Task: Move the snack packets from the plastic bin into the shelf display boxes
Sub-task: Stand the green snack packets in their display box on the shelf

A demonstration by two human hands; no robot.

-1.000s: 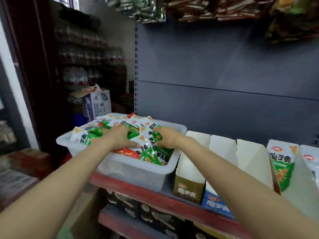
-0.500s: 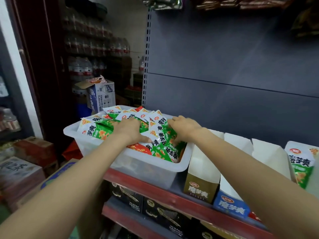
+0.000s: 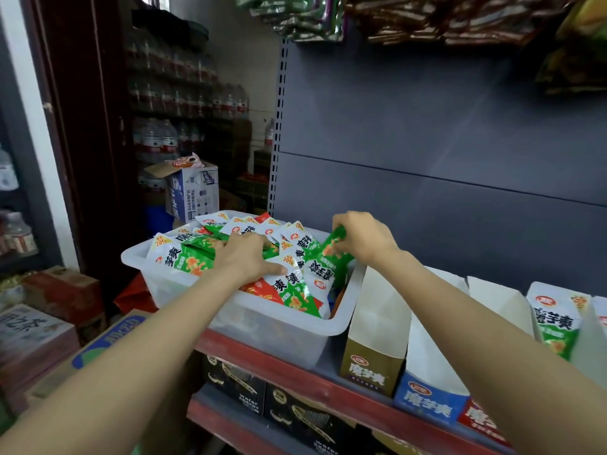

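Note:
A translucent plastic bin (image 3: 269,336) sits on the red-edged shelf, heaped with green-and-white and red snack packets (image 3: 184,257). My left hand (image 3: 244,257) lies flat on the heap, fingers spread over the packets. My right hand (image 3: 363,238) is above the bin's right rim, pinching a green packet (image 3: 331,254) by its top and lifting it. To the right stand the display boxes: a brown one (image 3: 371,369), a blue one (image 3: 427,402) and a red one (image 3: 479,421), their white insides showing. Further right, a box holds upright green packets (image 3: 555,323).
The grey shelf back panel (image 3: 443,159) rises behind the boxes, with hanging snack bags (image 3: 427,18) overhead. Black wafer boxes (image 3: 295,408) fill the shelf below. At left are cartons (image 3: 36,333), a blue-white box (image 3: 193,192) and stacked water bottles (image 3: 157,139).
My right hand has closed on a green packet and raised it from the heap toward the bin's right rim. My left hand stays pressed on the packets.

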